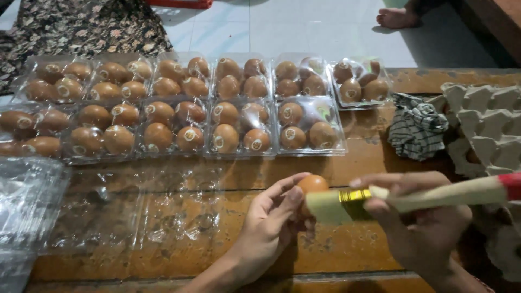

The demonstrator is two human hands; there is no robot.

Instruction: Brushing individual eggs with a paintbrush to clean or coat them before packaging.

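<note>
Clear egg packs [179, 108], filled, at 11 o'clock. Left hand [268, 228] pinches brown egg [312, 183] at centre. Right hand [423, 222] grips flat paintbrush [380, 201], bristles on egg: brushing step. Next likely needs turning the egg gently.

Both forearms are bare, with no sleeve, watch or bracelet showing. The left hand [271, 225], just left of the brown egg [313, 184], wears no ring or glove. The right hand [423, 222], right of that egg, is likewise ungloved and ringless.
</note>
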